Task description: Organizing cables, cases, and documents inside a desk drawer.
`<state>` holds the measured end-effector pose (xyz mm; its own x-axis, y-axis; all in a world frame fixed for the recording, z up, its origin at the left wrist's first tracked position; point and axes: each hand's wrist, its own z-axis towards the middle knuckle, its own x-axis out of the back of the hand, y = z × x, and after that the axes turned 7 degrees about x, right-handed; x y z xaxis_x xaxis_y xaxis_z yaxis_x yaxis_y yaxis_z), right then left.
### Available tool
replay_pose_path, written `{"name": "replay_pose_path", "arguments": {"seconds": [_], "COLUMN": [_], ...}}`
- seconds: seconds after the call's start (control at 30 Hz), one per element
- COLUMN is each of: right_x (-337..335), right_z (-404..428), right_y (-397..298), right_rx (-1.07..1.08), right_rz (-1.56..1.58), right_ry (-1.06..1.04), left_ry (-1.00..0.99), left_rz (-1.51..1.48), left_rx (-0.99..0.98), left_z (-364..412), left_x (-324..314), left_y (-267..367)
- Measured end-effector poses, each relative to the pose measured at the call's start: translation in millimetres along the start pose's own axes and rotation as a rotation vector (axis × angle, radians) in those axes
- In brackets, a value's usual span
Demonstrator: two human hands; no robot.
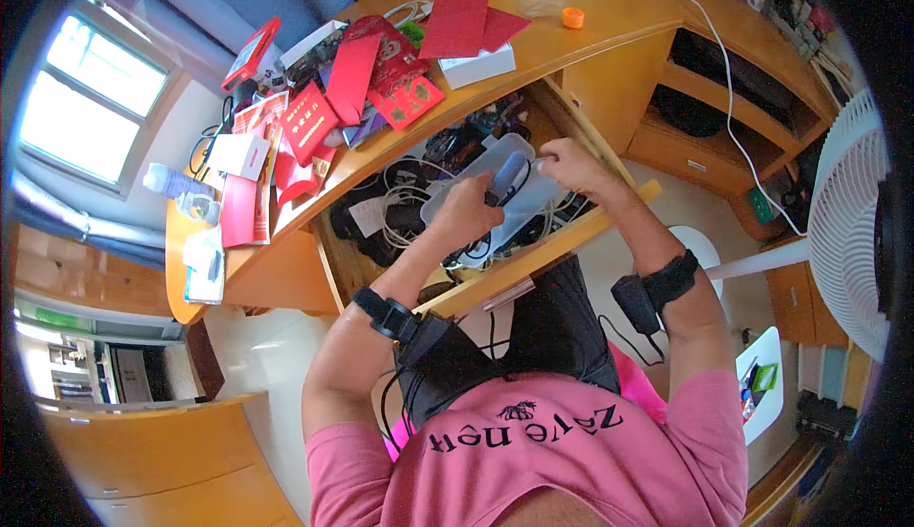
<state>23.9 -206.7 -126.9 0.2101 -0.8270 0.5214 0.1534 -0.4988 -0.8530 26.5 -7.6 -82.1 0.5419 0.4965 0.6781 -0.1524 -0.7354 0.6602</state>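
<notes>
An open wooden drawer [500,277] full of cables and small items lies before me. In it is a translucent plastic box [521,220], with what looks like its lid or a second box beside it. My left hand [468,209] is closed around a dark, thin cabled item, beside a blue-grey rounded object [508,173]. At the right side of the box, my right hand [571,163] has its thumb and fingers pinched together at the plastic edge or a cable there; which one is unclear. White cables [403,206] lie coiled to the left of the box.
Red envelopes [353,77], a red booklet [308,121] and white boxes [477,66] crowd the desk [614,20] beyond the drawer. An orange ring-shaped item [573,18] sits there too. At the right stands a white fan [842,227]; a white cable [727,91] hangs near it.
</notes>
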Motion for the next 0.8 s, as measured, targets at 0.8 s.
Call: {"name": "replay_pose_path", "arguments": {"seconds": [0.8], "right_x": [0.7], "right_z": [4.1], "right_y": [22.6], "right_rx": [-0.452], "right_rz": [0.217], "right_ry": [-0.012], "left_ry": [0.031], "left_rz": [0.279], "left_rx": [-0.368], "left_z": [5.5], "left_x": [-12.4], "left_y": [-28.5]}}
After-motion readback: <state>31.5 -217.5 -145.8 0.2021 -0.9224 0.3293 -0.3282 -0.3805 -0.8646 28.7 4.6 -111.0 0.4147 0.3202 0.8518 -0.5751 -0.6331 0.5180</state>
